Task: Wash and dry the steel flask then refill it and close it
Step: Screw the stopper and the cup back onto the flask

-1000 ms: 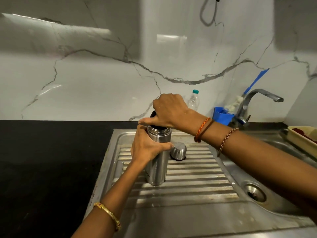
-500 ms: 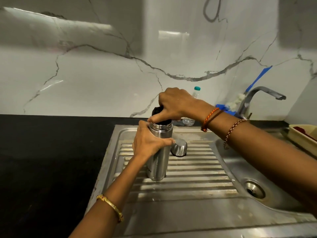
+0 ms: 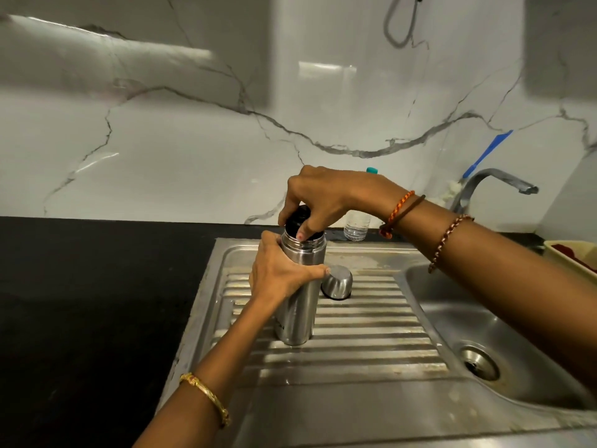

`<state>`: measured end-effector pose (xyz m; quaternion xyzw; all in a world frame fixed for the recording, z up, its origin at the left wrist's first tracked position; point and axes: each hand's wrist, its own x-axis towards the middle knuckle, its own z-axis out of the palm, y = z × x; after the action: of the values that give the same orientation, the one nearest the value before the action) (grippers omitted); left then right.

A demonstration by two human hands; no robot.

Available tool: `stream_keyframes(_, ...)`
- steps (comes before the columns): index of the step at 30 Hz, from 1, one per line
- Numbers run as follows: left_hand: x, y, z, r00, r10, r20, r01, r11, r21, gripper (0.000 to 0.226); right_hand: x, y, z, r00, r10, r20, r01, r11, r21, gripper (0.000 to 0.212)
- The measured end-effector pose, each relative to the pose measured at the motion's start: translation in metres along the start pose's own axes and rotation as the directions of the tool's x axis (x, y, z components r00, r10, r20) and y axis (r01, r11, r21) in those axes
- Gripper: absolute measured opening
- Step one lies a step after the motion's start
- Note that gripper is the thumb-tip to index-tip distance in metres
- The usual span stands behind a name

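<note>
The steel flask stands upright on the ribbed steel drainboard. My left hand grips its upper body from the left. My right hand reaches over from the right, and its fingers and thumb pinch the black stopper at the flask's mouth. Just right of the flask, the steel cup lid lies upside down on the drainboard.
The sink basin with its drain lies to the right, under the tap. A clear plastic bottle stands at the wall behind my right wrist. A black counter fills the left. A cream tray sits far right.
My right hand has turned on the black stopper, so the thumb and fingertips now show at the flask's mouth. The left hand keeps its grip and the flask stays in place.
</note>
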<state>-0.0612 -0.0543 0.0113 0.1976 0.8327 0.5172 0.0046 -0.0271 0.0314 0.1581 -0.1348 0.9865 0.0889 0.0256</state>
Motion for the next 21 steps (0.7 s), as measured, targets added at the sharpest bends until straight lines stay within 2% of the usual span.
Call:
stream_keyframes(5, -0.002, 0.001, 0.0, 1.0, 0.008, -0.01, -0.008, 1.0, 0.001, 0.084, 0.01, -0.005, 0.002, 1.0, -0.002, -0.012, 0.001, 0.997, -0.082, 0.033)
stream_keyframes(7, -0.003, -0.001, 0.001, 0.999, 0.036, -0.037, -0.036, 0.999, 0.005, 0.082, 0.011, -0.007, 0.009, 0.999, -0.041, -0.007, 0.039, 0.973, -0.229, 0.039)
stream_keyframes(9, -0.006, -0.001, 0.002, 0.995, 0.059, -0.08, -0.058, 0.998, 0.018, 0.081, 0.01, -0.005, 0.023, 0.989, -0.144, -0.036, 0.121, 0.92, -0.373, 0.051)
stream_keyframes(11, -0.007, -0.001, 0.002, 0.992, 0.072, -0.099, -0.068, 0.997, 0.036, 0.081, 0.006, -0.001, 0.033, 0.944, -0.305, -0.128, 0.245, 0.905, -0.347, 0.057)
stream_keyframes(13, -0.006, -0.001, 0.003, 0.993, 0.068, -0.092, -0.065, 0.997, 0.035, 0.085, 0.004, 0.008, 0.037, 0.886, -0.432, -0.17, 0.365, 0.874, -0.321, 0.051)
stream_keyframes(15, -0.003, -0.001, 0.002, 0.995, 0.064, -0.078, -0.062, 0.998, 0.03, 0.087, 0.009, 0.017, 0.038, 0.843, -0.487, -0.229, 0.406, 0.854, -0.324, 0.042)
stream_keyframes(18, -0.004, 0.0, 0.002, 0.995, 0.052, -0.087, -0.049, 0.998, 0.042, 0.08, 0.015, 0.015, 0.041, 0.867, -0.43, -0.254, 0.345, 0.883, -0.317, 0.039)
stream_keyframes(21, -0.006, 0.0, 0.004, 0.99, 0.07, -0.126, -0.066, 0.997, 0.034, 0.074, 0.014, 0.003, 0.046, 0.922, -0.199, -0.331, 0.089, 0.944, -0.319, 0.049)
